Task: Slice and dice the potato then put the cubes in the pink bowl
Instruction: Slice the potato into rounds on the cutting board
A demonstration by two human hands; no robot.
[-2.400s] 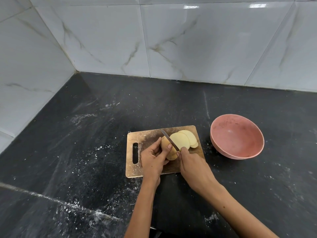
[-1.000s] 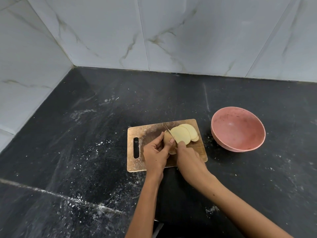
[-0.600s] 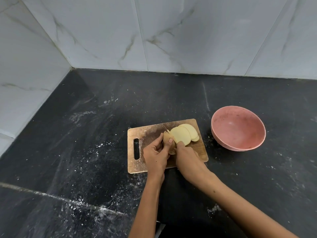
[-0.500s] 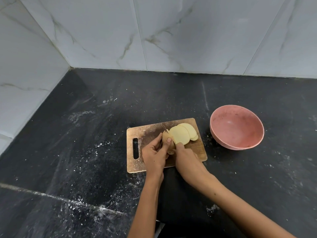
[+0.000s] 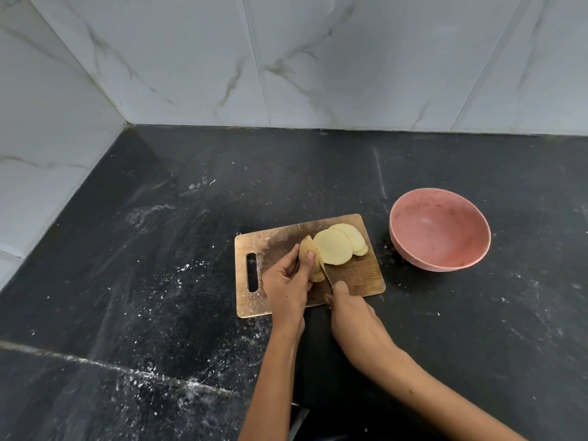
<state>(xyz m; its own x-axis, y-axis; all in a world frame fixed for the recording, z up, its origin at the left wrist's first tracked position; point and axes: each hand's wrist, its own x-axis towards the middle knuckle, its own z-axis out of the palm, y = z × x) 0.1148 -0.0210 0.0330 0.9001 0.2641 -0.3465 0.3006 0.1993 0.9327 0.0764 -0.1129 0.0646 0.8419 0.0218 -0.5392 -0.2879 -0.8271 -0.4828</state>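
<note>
A small wooden cutting board [image 5: 276, 240] lies on the black counter. My left hand [image 5: 288, 281] grips the uncut end of the potato [image 5: 307, 246] on the board. Several pale round slices [image 5: 334, 246] lean fanned out to its right. My right hand [image 5: 350, 308] holds a knife [image 5: 325, 271] by its handle, which the hand hides; the thin blade is down in the potato right beside my left fingertips. The pink bowl [image 5: 439, 230] stands to the right of the board with nothing in it.
The black stone counter [image 5: 159, 249] is dusted with white specks and streaks. White marble-tiled walls [image 5: 286, 58] close the back and the left side, meeting in a corner at the far left.
The knife has gone down through the potato again and been drawn back toward me. My left hand has kept its hold on the shrinking end piece. The camera has shifted a little.
</note>
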